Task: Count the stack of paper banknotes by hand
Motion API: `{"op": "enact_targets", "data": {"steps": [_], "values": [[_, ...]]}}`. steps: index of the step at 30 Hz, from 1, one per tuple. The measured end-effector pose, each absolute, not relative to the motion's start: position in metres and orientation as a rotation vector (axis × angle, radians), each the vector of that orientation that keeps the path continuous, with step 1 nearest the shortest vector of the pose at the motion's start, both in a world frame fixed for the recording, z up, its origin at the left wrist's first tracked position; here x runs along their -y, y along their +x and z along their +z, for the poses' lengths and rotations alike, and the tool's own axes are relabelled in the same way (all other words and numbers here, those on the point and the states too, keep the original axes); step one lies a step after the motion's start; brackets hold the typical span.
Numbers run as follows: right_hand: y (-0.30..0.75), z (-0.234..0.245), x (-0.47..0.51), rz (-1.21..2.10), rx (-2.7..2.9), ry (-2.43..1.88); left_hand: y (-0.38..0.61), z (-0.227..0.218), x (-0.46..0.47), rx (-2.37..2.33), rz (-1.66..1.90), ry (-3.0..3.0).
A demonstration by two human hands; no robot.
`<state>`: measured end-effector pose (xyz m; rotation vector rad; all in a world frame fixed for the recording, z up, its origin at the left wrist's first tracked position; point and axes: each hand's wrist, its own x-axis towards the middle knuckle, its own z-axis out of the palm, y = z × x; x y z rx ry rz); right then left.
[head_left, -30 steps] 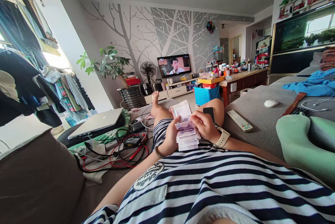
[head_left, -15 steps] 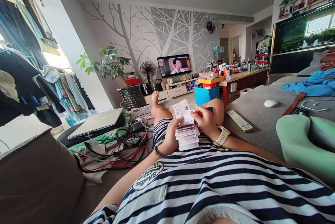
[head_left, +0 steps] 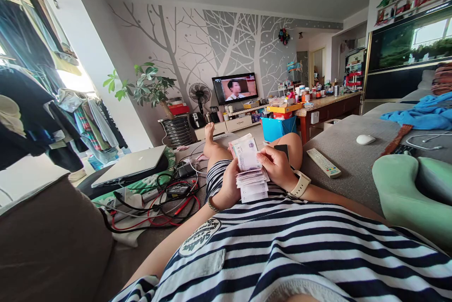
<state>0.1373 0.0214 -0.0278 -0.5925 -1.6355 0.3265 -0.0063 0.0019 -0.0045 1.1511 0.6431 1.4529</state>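
A stack of banknotes (head_left: 247, 153) is held above my lap, its lower notes folded over and fanned out toward me. My left hand (head_left: 230, 183) is closed round the left side of the stack, with the fingers behind it hidden. My right hand (head_left: 277, 164) pinches the right edge of the top banknote between thumb and fingers. Below both hands, the fanned ends (head_left: 253, 188) of several notes hang over my striped shirt (head_left: 268, 240). A dark flat object (head_left: 282, 150), perhaps a phone, shows behind my right hand on my leg.
Left of my legs lie tangled cables (head_left: 169, 198) and a closed laptop (head_left: 130, 165). To the right are a remote control (head_left: 324, 162), a white mouse (head_left: 366, 139) and a green neck pillow (head_left: 395, 189). A cluttered table (head_left: 335, 102) and a television (head_left: 235, 88) stand farther off.
The top banknote now lies flatter and its face shows more fully. My left thumb has shifted off the front of the stack toward its left edge. My right hand has hardly moved.
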Motion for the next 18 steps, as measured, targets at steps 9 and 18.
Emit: {"op": "enact_targets", "data": {"steps": [9,18], "values": [[0.138,-0.028,-0.021,0.311,1.674,-0.561,-0.004,0.002,0.014,-0.683,1.493,1.252],[0.137,-0.027,-0.019,0.312,1.68,-0.564,-0.017,-0.015,-0.007,-0.693,1.568,1.551]]}}
